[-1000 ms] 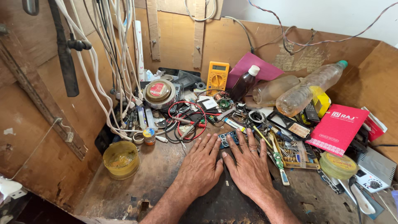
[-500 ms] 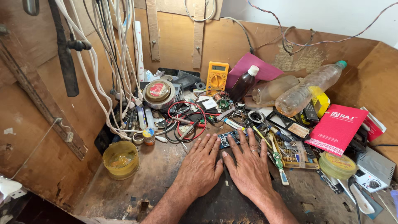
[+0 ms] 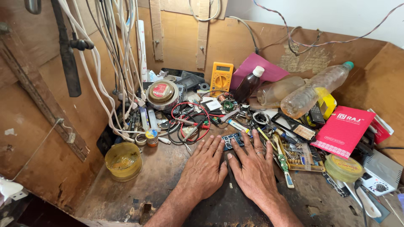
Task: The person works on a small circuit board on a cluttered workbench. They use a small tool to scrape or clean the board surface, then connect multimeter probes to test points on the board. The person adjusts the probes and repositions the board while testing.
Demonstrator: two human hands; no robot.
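Nothing has moved: both hands stay flat on the table [image 3: 139,189], left hand [image 3: 204,170] and right hand [image 3: 254,170] released, fingertips touching a small blue circuit board [image 3: 232,140].

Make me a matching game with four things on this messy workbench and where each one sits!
Things:
1. yellow multimeter
2. yellow plastic tub
3. small blue circuit board
4. pink booklet

Places:
A. at the fingertips of the left hand and right hand
B. far right, below the clear bottles
C. leaning at the back wall, beside the dark bottle
D. left of both hands, near the white cables

Pairs: 1-C, 2-D, 3-A, 4-B
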